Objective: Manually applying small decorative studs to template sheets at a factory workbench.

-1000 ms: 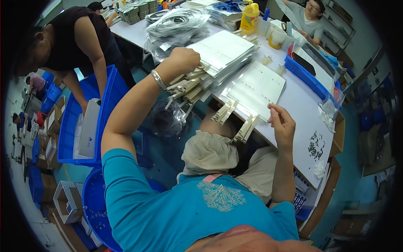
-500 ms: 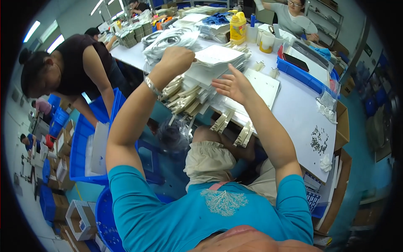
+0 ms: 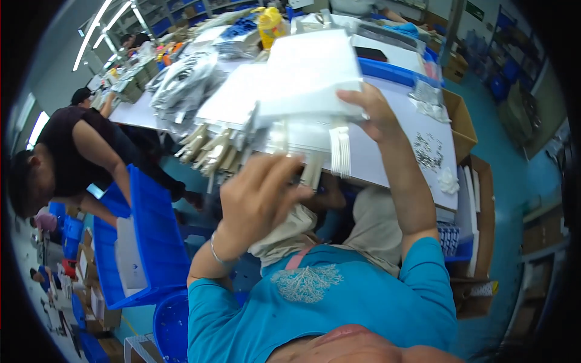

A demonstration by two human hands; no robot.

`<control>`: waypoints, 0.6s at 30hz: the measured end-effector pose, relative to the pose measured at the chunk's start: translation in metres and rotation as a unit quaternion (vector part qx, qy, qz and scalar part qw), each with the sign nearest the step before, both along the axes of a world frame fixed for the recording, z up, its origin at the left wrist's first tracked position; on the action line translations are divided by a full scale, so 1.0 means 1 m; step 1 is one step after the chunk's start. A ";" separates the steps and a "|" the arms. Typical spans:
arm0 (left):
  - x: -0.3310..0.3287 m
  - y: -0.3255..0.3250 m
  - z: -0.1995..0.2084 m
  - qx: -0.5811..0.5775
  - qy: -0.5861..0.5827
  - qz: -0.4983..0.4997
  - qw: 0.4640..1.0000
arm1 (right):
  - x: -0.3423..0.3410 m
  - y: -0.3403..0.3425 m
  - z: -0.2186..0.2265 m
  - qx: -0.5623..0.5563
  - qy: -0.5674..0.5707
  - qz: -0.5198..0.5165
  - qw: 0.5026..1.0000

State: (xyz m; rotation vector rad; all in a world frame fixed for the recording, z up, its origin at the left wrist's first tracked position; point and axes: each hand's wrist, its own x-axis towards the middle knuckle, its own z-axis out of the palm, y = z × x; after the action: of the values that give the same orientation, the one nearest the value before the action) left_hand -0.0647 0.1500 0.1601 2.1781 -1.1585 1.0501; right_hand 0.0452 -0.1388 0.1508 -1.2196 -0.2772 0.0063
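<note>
My right hand (image 3: 374, 112) grips the right edge of a stack of flat white panels (image 3: 311, 66), which is tilted up over the table. Pale flat strips (image 3: 340, 148) hang from its near edge. My left hand (image 3: 257, 193), with a bracelet at the wrist, is below the stack, near the strips. Its fingers are smeared by motion but look loosely curled, with the thumb apart; nothing shows in them. More white panels (image 3: 227, 100) lie to the left of the raised stack, with bundles of pale strips (image 3: 209, 148) poking out over the table's edge.
Coiled grey-white material in plastic (image 3: 184, 85) and a yellow bottle (image 3: 270, 27) stand farther back. A blue tray (image 3: 393, 74) holds a dark phone (image 3: 370, 54). Small metal pieces (image 3: 428, 151) are scattered at the right. A person (image 3: 78, 145) bends over a blue bin (image 3: 154, 236) at left.
My right hand, empty and spread before, now grips the white stack, which is raised. My left hand has come down from over the panels toward me. The view has shifted right.
</note>
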 end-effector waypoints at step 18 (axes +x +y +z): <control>0.015 -0.138 -0.119 0.066 0.209 -0.126 0.967 | -0.143 -0.112 -0.135 -0.483 0.036 -0.400 0.778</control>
State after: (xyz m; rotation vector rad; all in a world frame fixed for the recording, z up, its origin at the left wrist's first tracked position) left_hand -0.0495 0.0122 0.0416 2.1362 -1.2824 0.3888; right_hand -0.0974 -0.2503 0.0162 -2.2869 0.4058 -0.6153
